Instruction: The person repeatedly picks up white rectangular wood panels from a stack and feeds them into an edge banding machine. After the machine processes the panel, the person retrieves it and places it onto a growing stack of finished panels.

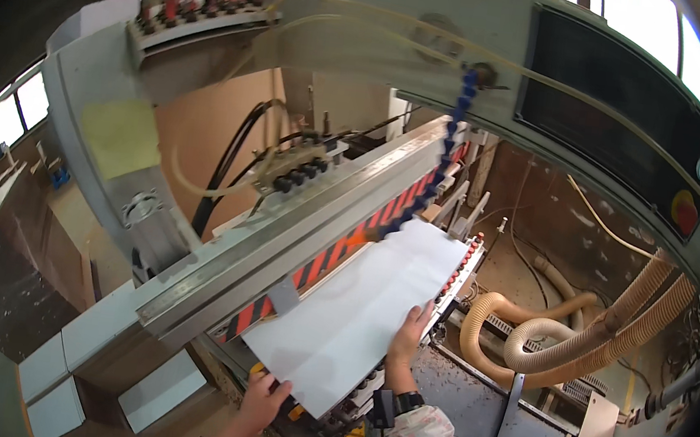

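A long white panel lies at a slant on the bed of a machine, its far end under the metal beam. My left hand is closed on its near end at the left corner, fingers curled at the edge. Along the panel's right long edge rests my right hand, with the thumb side up and fingers pointing away from me; its lower fingers are partly hidden. A row of red-capped rollers runs beside the panel's far right edge.
The metal beam, with a red-and-black striped guard, crosses above the panel's left side. A blue segmented hose hangs down. Ribbed ducts lie to the right. White boards sit at lower left; a red button is on the control panel.
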Demonstrator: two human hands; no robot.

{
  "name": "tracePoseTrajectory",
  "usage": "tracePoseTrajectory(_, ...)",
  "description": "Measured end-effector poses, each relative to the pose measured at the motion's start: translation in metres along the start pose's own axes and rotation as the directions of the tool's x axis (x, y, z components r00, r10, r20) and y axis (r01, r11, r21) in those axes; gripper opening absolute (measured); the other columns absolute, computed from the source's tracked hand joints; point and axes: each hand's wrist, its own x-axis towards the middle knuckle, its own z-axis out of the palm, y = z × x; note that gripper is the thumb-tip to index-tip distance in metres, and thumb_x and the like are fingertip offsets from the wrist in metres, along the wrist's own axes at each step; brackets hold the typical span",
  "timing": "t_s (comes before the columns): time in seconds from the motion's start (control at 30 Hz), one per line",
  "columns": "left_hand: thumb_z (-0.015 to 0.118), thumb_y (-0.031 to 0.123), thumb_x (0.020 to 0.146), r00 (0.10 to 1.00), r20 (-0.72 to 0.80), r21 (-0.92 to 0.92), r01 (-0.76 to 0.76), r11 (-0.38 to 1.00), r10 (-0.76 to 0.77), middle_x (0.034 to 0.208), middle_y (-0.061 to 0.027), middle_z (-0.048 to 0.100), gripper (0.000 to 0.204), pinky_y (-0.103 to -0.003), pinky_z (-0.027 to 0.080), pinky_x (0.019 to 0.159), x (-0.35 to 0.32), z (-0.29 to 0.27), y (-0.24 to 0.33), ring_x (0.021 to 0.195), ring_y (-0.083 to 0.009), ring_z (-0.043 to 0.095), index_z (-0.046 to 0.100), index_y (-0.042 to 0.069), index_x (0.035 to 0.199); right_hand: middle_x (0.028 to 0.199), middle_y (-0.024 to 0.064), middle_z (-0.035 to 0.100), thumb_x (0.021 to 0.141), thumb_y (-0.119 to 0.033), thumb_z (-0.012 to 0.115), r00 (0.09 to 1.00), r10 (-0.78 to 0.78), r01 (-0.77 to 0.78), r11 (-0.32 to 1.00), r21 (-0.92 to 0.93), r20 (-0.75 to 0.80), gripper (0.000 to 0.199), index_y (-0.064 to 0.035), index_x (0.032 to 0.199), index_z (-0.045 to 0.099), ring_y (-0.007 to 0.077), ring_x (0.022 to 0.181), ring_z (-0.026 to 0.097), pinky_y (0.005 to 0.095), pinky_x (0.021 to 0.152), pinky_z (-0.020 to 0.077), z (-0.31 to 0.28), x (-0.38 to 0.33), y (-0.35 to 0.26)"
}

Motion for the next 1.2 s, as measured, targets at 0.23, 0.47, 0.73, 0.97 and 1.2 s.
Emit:
tracePoseTrajectory(0.23,0.057,0.036,0.08,0.982,0.162,-0.062,-0.089,0.994,0.098,0.106,-0.0219,0.044,0.047,-0.037,0.031,0.093,0.001,-0.003,-0.021,0.105,-0.0336,0.038,0.051,0.0,0.11,0.134,0.0165,0.031,0.092,-0.012,0.04,0.981,-0.14,0.184,0.9,0.394,-0.138,0.048,0.0011,0.135,0.022,0.0223,0.12,0.034,0.0322,0.102,0.0275,-0.013,0.018,0.021)
tracePoseTrajectory(0.47,0.052,0.041,0.084,0.97,0.237,-0.138,-0.025,0.99,0.057,0.13,-0.0239,0.026,0.071,-0.035,0.024,0.103,-0.004,-0.014,-0.038,0.123,-0.0348,0.027,0.029,-0.009,0.128,0.135,0.0228,0.029,0.095,-0.03,0.033,0.956,-0.251,0.294,0.851,-0.435,0.154,0.052,0.0043,0.133,0.024,0.0329,0.122,0.033,0.0373,0.101,0.0285,-0.029,0.049,0.045)
tracePoseTrajectory(0.73,0.055,0.037,0.084,0.924,0.381,-0.448,0.177,0.876,0.008,0.109,-0.0135,0.055,0.049,-0.03,0.038,0.088,-0.036,-0.039,-0.057,0.102,-0.0212,0.052,0.051,-0.002,0.113,0.132,0.0256,0.032,0.093,-0.032,0.034,0.994,-0.11,0.109,0.906,-0.41,0.021,0.056,0.0086,0.131,0.025,0.0338,0.117,0.039,0.037,0.097,0.033,-0.027,0.037,0.016)
tracePoseTrajectory(0.97,0.05,0.032,0.088,0.777,0.627,-0.438,0.403,0.803,-0.048,0.085,-0.0006,0.058,0.031,-0.021,0.041,0.066,-0.057,-0.041,-0.075,0.074,-0.0071,0.05,0.055,0.005,0.102,0.131,0.0259,0.034,0.093,-0.029,0.035,0.99,-0.138,0.135,0.902,-0.41,0.022,0.054,0.0091,0.13,0.025,0.0333,0.117,0.04,0.0354,0.098,0.0312,-0.022,0.035,0.015)
tracePoseTrajectory(1.2,0.051,0.034,0.089,0.783,0.609,-0.455,0.476,0.753,-0.127,0.086,-0.0014,0.059,0.032,-0.023,0.042,0.07,-0.082,-0.048,-0.087,0.079,-0.0082,0.052,0.055,0.005,0.102,0.13,0.0264,0.035,0.093,-0.028,0.035,0.953,-0.279,0.302,0.862,-0.407,0.116,0.053,0.0095,0.13,0.026,0.0333,0.117,0.04,0.0354,0.099,0.0302,-0.023,0.036,0.021)
